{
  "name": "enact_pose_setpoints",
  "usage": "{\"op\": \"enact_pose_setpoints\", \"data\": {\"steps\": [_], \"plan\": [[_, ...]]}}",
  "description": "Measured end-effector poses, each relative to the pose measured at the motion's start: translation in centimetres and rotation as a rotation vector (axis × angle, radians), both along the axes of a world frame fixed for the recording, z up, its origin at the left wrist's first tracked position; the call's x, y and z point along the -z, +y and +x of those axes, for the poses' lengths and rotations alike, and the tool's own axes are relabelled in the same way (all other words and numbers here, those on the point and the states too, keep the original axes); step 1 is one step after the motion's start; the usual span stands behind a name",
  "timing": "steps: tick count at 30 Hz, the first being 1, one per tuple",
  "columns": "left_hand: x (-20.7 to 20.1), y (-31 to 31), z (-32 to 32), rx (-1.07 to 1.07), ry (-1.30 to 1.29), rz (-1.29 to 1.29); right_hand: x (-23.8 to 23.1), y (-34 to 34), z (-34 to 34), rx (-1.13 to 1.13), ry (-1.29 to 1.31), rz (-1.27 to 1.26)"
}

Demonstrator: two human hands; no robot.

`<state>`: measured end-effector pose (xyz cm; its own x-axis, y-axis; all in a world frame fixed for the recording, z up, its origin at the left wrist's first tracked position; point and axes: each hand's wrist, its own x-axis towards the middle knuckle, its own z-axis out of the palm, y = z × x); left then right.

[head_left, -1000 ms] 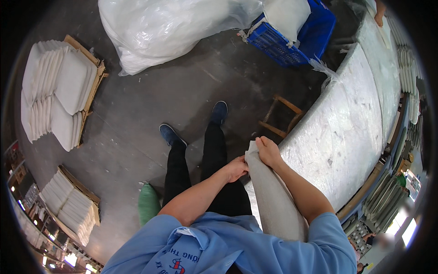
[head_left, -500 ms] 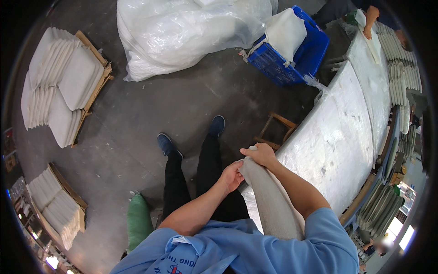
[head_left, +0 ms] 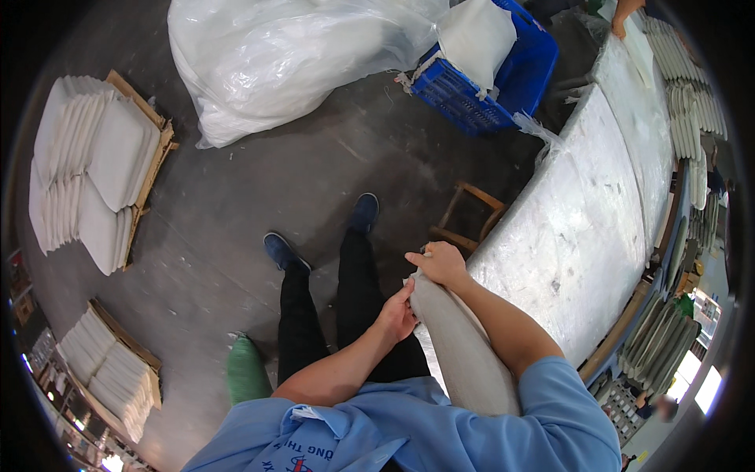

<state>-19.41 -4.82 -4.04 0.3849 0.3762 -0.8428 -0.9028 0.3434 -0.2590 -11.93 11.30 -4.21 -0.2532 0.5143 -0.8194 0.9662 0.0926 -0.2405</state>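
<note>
Grey concrete floor (head_left: 259, 189) takes up most of the left side, with plenty of bare room around the person's dark shoes, hemmed in by pallets of stacked white cushions (head_left: 94, 173) far left and a big clear plastic sack (head_left: 283, 71) up top beside a blue crate (head_left: 487, 79). On the right, the long plastic-covered table (head_left: 582, 228) runs its edge close along the person, with a small wooden stool (head_left: 468, 216) tucked just off its corner. Pretty tight on that side.

Both forearms come in from the bottom, bent inward. The pale stuffed pillow (head_left: 464, 354) lies along the right arm, against the table edge. The right hand (head_left: 440, 263) curls shut over its top end; the left hand (head_left: 397, 315) pinches the same end from the left, fingers closed on the fabric I think, it's a bit small to be sure.
</note>
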Motion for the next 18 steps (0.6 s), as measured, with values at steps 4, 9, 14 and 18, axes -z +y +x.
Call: {"op": "enact_pose_setpoints", "data": {"steps": [4,9,14,18], "plan": [[0.4,-0.2,0.1,-0.002,0.087,-0.036,-0.6,1.7,0.9,0.03,-0.048,-0.194],[1.2,-0.6,0.1,-0.016,0.058,-0.043,-0.2,1.6,1.7,-0.03,-0.013,-0.293],[1.3,-0.4,-0.2,0.002,-0.074,0.08,0.1,0.9,0.6,-0.13,0.036,-0.227],[-0.3,0.1,-0.2,0.028,-0.054,0.095,-0.8,1.7,0.6,-0.128,0.1,-0.203]]}}
